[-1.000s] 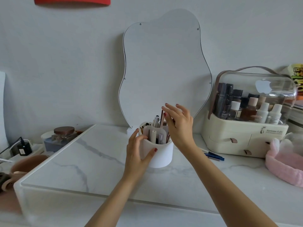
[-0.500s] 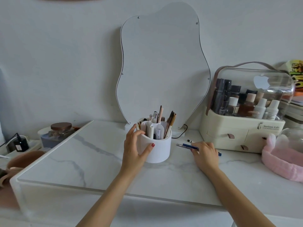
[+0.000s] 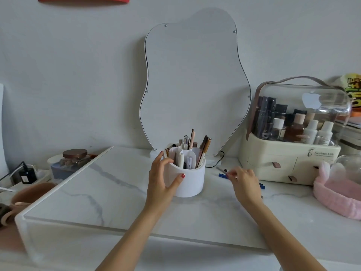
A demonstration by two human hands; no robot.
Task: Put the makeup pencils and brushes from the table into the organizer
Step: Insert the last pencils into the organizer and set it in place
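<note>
Soft, even daylight, wide-angle frame, slight motion softness.

You've got diffuse, fairly bright light with no hard shadows; only a faint shade sits under the organizer (image 3: 186,178) and along the forearms. The clear lid of the cosmetics case (image 3: 304,102) throws glare streaks on its right end, so what's behind it there is washed out. The marble table (image 3: 109,194) gives a dull sheen, not blown. Your right hand (image 3: 244,182) is a bit smeared at the fingertips; the left hand (image 3: 160,180) is sharper. Expect barrel bending at the edges: the table's near rim bows, corners go soft. The mirror (image 3: 193,85) reads flat grey.
</note>
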